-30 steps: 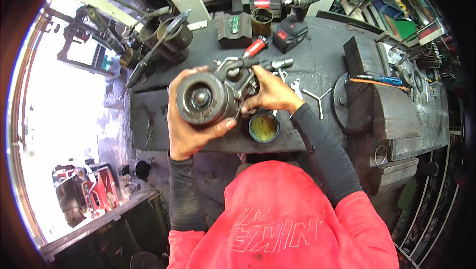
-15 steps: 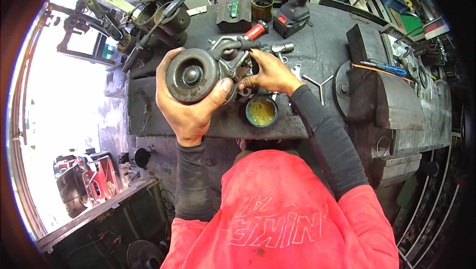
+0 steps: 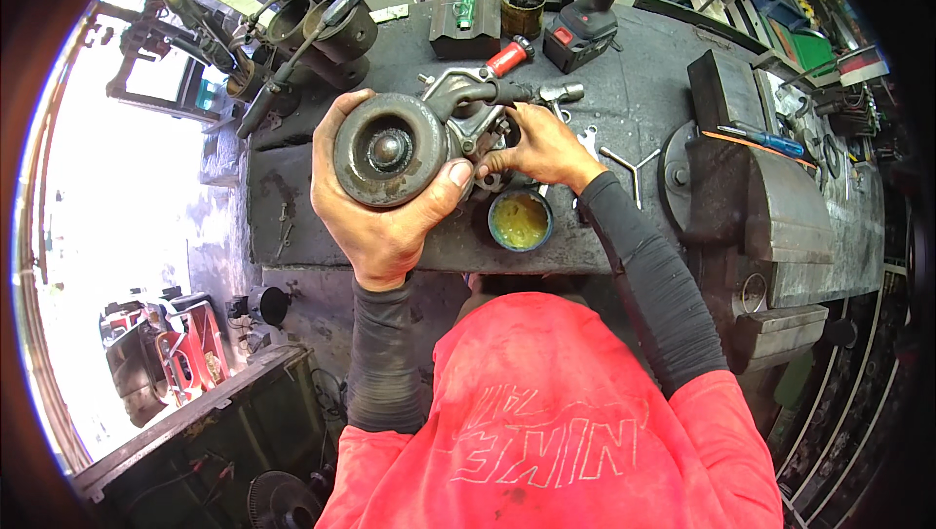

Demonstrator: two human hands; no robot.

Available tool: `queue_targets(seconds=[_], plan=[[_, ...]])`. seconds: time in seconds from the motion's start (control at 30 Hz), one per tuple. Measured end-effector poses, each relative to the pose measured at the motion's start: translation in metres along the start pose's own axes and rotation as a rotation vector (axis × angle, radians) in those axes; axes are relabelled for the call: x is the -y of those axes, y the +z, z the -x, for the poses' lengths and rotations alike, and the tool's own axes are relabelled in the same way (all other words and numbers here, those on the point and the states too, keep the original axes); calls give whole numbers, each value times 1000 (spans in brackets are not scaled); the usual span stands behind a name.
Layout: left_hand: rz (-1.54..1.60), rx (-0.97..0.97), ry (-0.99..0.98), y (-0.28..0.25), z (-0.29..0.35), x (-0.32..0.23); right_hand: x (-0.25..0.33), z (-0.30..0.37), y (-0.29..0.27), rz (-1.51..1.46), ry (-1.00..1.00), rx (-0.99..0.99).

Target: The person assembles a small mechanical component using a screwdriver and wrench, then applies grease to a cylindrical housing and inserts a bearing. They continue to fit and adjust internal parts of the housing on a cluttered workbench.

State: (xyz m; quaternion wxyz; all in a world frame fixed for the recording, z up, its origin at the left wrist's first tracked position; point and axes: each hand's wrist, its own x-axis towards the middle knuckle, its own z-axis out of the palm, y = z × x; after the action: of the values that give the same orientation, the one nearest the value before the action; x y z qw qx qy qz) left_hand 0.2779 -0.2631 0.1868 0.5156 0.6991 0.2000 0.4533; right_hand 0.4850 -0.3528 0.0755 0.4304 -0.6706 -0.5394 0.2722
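A metal machine part [image 3: 472, 125] is held up over the bench, with a round, dished wheel [image 3: 390, 151] on its left side and a dark curved pipe on top. My left hand [image 3: 375, 232] wraps round the wheel's rim, thumb along its lower right. On the other side my right hand [image 3: 546, 147] closes on the part's cast body; some of its fingertips are hidden behind the metal. Just below the right hand, a round tub of yellowish grease [image 3: 520, 220] stands near the bench's front edge.
Behind the part lie a red cylindrical tool [image 3: 507, 58] and a wrench [image 3: 588, 142]; a Y-shaped wrench [image 3: 634, 171] lies to the right. A cordless impact driver [image 3: 585, 27], a dark can [image 3: 523, 10] and a large vise [image 3: 751, 178] stand on the bench [image 3: 322, 236].
The part and both hands shift slightly right in the picture, as do the tub and bench tools. My grip on the part looks the same.
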Motion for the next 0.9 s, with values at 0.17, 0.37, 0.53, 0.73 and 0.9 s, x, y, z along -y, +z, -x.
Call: queue_targets(seconds=[0.17, 0.37, 0.53, 0.73, 0.9], plan=[[1, -30, -21, 1, 4, 0, -4, 0, 4, 24, -11, -45], [80, 117, 25, -12, -7, 5, -1, 1, 4, -129, -54, -67], [42, -50, -33, 1, 4, 4, 4, 1, 1, 19, 102, -3], [68, -99, -36, 3, 6, 1, 8, 2, 1, -45, 56, -26], [120, 78, 21, -14, -2, 14, -3, 1, 5, -137, 7, -43]])
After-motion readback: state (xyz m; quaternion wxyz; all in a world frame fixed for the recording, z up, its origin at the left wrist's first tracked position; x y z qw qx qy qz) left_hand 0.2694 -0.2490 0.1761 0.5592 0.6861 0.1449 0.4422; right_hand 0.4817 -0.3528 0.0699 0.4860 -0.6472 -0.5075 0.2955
